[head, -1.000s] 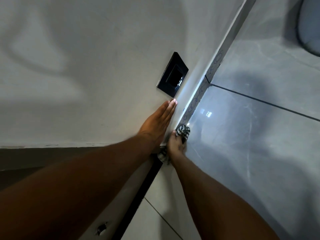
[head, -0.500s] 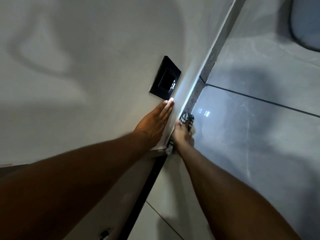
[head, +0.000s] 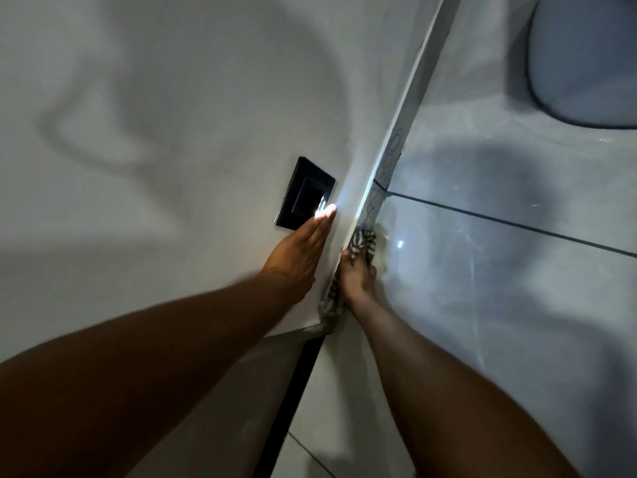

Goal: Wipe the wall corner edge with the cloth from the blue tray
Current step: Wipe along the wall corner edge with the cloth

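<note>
Pressing striped cloth (head: 362,243) against corner edge (head: 396,132); no writing legible.

Single head-worn wide-angle view; no second view to compare. The camera looks forward along both outstretched forearms toward a wall corner edge (head: 389,170), which runs diagonally from lower centre to upper right. The frame is tilted, so vertical lines lean. The painted wall (head: 172,98) fills the left, the glossy tiled wall (head: 499,270) the right. The camera sits close, at arm's reach; wide-angle bending shows toward the borders.
</note>
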